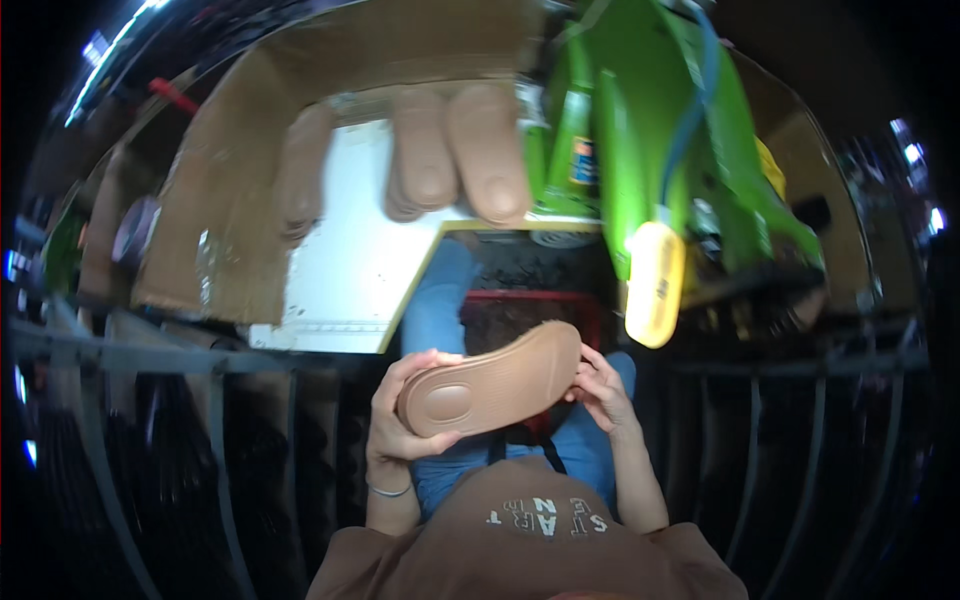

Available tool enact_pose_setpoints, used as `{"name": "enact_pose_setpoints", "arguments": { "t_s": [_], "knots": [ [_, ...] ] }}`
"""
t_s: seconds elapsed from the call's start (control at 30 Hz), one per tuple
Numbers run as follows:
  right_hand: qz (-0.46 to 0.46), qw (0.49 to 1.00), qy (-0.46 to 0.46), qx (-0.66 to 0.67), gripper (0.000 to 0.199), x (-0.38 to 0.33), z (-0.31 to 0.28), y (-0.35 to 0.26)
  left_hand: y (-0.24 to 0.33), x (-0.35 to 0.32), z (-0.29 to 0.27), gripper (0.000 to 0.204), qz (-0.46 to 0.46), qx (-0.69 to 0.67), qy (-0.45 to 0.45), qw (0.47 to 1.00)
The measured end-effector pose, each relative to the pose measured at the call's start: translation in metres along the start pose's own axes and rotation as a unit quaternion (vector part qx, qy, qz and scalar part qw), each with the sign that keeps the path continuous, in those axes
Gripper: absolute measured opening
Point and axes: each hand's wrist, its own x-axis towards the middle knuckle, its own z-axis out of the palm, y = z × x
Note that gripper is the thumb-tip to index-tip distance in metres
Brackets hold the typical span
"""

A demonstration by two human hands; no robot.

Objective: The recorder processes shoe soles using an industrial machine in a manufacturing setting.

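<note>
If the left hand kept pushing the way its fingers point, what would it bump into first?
The left hand already wraps the heel end of the brown shoe sole, so the sole comes first. Beyond it is the right hand, though depth is unclear.

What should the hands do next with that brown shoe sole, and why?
Probably turn the brown sole over to look at its other face. The left hand grips its wider end and the right hand pinches the narrow end, so it is held in the air over the lap, with only one face showing. More brown soles lie on the cardboard beyond.
</note>
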Motion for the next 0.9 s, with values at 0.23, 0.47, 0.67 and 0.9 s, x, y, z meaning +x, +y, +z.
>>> {"name": "enact_pose_setpoints", "arguments": {
  "t_s": [0.23,0.47,0.67,0.9],
  "knots": [
    [-0.010,0.988,0.153,-0.031,0.033,-0.122,-0.061,0.037,-0.039,0.031,0.129,0.065,-0.219,-0.288,-0.059,0.930],
    [-0.019,0.989,0.124,-0.080,0.054,-0.117,-0.025,0.063,-0.040,0.077,0.199,0.027,-0.231,-0.143,-0.059,0.961],
    [0.032,0.991,0.081,-0.101,0.052,-0.125,-0.030,0.054,-0.034,0.075,0.186,0.022,-0.171,-0.127,-0.017,0.977],
    [-0.164,0.953,0.255,-0.027,0.045,-0.171,-0.080,-0.004,-0.033,0.055,0.186,0.025,-0.218,-0.178,0.014,0.960]
  ]
}}
